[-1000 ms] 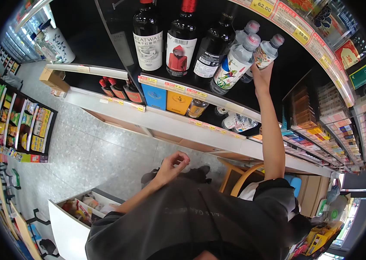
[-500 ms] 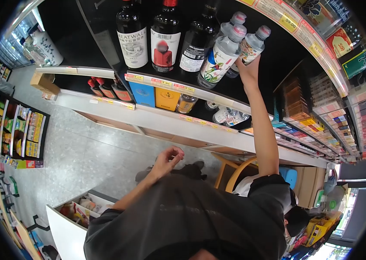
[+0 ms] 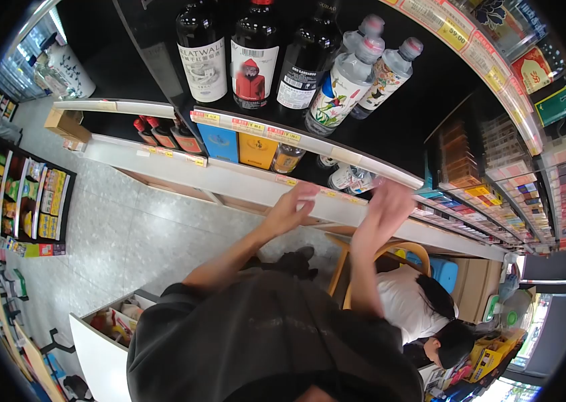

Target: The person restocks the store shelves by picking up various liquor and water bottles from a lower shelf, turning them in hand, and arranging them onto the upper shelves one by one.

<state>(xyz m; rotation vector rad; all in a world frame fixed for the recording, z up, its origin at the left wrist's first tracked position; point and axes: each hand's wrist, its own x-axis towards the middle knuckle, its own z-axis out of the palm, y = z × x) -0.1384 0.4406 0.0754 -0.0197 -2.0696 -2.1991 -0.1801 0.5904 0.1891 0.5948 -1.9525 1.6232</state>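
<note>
Handling at this shelf seems best done with slow, level arm movement, since the clear bottles point(image 3: 338, 94) stand packed close together and a knock on one would probably push its neighbours or the dark wine bottle point(image 3: 306, 84) just beside them; each is likely held most securely round its body, below the pink cap point(image 3: 368, 49), with labels facing outward and the wrist kept clear of the price strip point(image 3: 283, 136) along the shelf's front edge. The clear bottles stand on the upper shelf point(image 3: 405, 144), above and beyond both grips, apart from each. The left grip point(image 3: 291, 209) hangs in front of the shelving with its fingers loosely curled, thumb side relaxed, and nothing visible held in it. The right grip point(image 3: 390, 209) appears below the upper shelf's edge, near the bottles lying on their sides point(image 3: 346, 178) on the lower shelf point(image 3: 249, 175); it is too blurred to tell whether its fingers are closed or touch anything
</note>
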